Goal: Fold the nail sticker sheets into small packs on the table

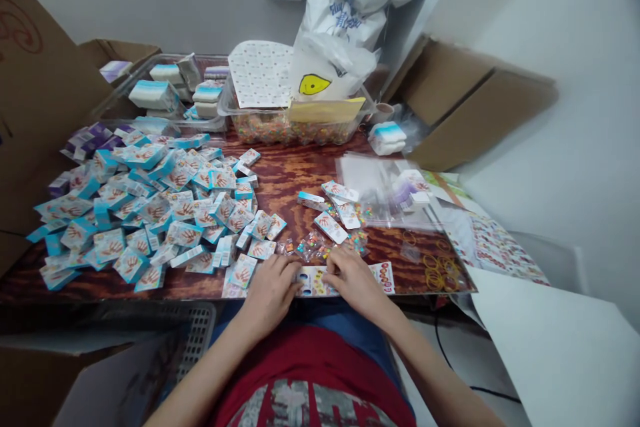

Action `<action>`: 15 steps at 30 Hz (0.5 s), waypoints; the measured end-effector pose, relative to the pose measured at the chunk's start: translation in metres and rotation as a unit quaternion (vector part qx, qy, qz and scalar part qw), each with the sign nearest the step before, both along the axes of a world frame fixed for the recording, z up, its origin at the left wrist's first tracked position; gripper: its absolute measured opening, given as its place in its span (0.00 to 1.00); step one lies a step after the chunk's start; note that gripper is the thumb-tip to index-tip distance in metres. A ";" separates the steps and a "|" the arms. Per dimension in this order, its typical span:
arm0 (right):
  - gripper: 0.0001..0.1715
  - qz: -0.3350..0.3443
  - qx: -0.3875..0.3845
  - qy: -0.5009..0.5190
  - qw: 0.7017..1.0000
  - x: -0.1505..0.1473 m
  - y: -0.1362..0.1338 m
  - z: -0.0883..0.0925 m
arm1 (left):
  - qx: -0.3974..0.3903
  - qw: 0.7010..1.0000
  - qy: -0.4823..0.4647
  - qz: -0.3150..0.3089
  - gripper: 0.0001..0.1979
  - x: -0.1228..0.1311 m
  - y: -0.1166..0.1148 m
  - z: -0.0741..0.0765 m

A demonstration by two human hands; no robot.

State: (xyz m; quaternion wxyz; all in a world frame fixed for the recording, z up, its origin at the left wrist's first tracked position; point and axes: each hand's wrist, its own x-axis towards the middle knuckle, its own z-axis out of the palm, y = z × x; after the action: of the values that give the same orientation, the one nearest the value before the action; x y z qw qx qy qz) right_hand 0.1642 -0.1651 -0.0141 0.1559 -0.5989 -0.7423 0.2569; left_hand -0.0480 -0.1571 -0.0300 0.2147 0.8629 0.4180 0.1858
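Note:
At the table's front edge lies a long printed sticker sheet (313, 280) with small coloured pictures. My left hand (273, 283) rests over its left part, the fingers bent and closed on the sheet. From the other side my right hand (353, 280) has its thumb and fingers pinched at the sheet near the middle; anything small between them is hidden. Just beyond the fingers are small clear packets of coloured beads (313, 245). Several white and blue boxes (331, 227) lie behind those packets, apart from both hands.
A large heap of hand-printed boxes (170, 207) fills the left side. Behind stand a clear tub of beads (260, 128) and a bin of stacked packs (155, 97). Rubber bands (440, 273), clear plastic sleeves (373, 183) and a cardboard box (470, 100) are at right.

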 end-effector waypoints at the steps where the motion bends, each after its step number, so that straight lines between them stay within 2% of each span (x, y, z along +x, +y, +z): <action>1: 0.13 -0.001 -0.004 0.003 1.000 -0.001 0.002 -0.001 | 0.001 1.000 0.001 0.001 0.12 0.000 0.000 -0.001; 5: 0.07 -0.010 0.029 0.034 0.999 -0.004 0.003 0.006 | 0.003 1.000 0.006 0.004 0.11 0.001 0.001 -0.002; 7: 0.03 -0.022 0.023 0.100 0.994 -0.006 0.000 0.023 | 0.004 1.000 0.006 0.001 0.11 0.001 0.002 -0.002; 9: 0.09 -0.019 -0.059 0.217 0.974 -0.008 -0.008 0.049 | 0.003 1.000 0.008 -0.001 0.10 0.001 0.003 -0.001; 10: 0.14 0.001 -0.140 0.296 0.945 -0.009 -0.014 0.065 | 0.002 1.000 0.009 0.000 0.10 0.001 0.003 -0.001; 12: 0.27 0.050 -0.319 0.441 0.837 -0.010 -0.029 0.096 | 0.000 1.000 0.008 0.002 0.10 0.000 0.004 -0.001; 13: 0.33 0.061 -0.371 0.474 0.796 -0.010 -0.038 0.110 | 0.000 1.000 0.005 0.004 0.11 0.000 0.004 0.000; 14: 0.34 0.072 -0.390 0.478 0.784 -0.008 -0.046 0.122 | 0.003 1.000 0.000 0.006 0.11 0.000 0.003 0.001; 15: 0.32 0.092 -0.378 0.474 0.790 -0.006 -0.055 0.131 | 0.008 1.000 -0.008 0.008 0.11 -0.001 0.003 0.001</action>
State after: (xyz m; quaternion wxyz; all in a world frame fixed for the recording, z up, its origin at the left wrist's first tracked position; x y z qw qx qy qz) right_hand 0.1579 -0.2199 0.1172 0.2246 -0.3419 -0.4704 0.7819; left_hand -0.0487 -0.1541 -0.0286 0.2096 0.8597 0.4215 0.1980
